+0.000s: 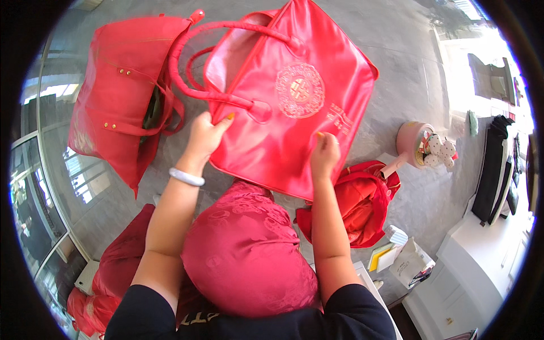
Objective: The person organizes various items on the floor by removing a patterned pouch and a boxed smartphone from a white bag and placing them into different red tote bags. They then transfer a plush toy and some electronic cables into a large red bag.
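A shiny red satin handbag (259,144) with rolled handles (193,91) and a round embossed emblem is held up in front of me, tilted, its top partly open to a pale lining. My left hand (206,138) grips its edge below the handles, thumb outside and the other fingers mostly hidden. On the lower right side of the bag, my right hand (325,155) has its fingers closed on the fabric. Between my forearms, a bulging crimson patterned satin bundle (250,259) rests against my body.
A larger red tote bag (119,93) gapes on the grey tiled floor at left. At right are an open red fabric bag (361,208), a pink pot-shaped container (408,138) and a white paper bag (406,261). More red bundles (121,259) lie at lower left, near glass panels (38,187).
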`<state>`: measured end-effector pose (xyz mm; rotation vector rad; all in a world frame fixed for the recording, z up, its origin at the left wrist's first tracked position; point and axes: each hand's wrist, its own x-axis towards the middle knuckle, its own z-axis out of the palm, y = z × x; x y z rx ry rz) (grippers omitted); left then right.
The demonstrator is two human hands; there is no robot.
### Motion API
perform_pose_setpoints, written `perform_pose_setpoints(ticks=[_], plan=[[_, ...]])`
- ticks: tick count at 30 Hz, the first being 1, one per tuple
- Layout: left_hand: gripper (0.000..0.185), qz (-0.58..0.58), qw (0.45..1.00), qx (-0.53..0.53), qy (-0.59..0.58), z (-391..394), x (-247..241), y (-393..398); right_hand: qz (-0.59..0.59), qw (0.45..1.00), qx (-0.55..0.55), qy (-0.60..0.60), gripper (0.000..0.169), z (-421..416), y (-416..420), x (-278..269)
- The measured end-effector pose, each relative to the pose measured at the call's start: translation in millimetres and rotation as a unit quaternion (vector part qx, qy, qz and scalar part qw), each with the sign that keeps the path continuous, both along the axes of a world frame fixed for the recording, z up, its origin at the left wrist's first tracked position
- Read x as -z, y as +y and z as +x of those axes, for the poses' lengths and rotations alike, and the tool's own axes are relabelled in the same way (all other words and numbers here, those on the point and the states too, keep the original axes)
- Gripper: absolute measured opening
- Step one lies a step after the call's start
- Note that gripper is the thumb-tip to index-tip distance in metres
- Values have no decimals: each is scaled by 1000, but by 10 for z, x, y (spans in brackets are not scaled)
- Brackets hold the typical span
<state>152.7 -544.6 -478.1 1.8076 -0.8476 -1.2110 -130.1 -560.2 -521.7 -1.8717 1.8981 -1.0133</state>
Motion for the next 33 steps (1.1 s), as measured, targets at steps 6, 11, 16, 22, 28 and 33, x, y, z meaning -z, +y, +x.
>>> perform_pose_setpoints(ticks=[6, 11, 16, 22, 28, 33], plan=[[24, -173, 966, 70, -180, 273, -1057, -205, 103, 980, 144, 95, 24, -1331, 210, 17], [24, -250, 861, 140, -420, 243, -1878, -214, 51, 980, 64, 179, 31, -1608, 251, -216], [18, -216, 795, 134, -551, 139, -2708, -67, 91, 992, 87, -20, 21, -1699, 78, -794], [18, -246, 703, 152, -650, 223, -3507, 398, 59, 996, -14, 62, 93, -1507, 103, -1924], [22, -327, 600, 182, -707, 187, -4223, 935, -232, 940, -224, 109, 95, -197, 351, -3562], [28, -426, 499, 186, -731, 335, -4711, 1450, -135, 927, -343, 71, 107, 365, 313, -4308]])
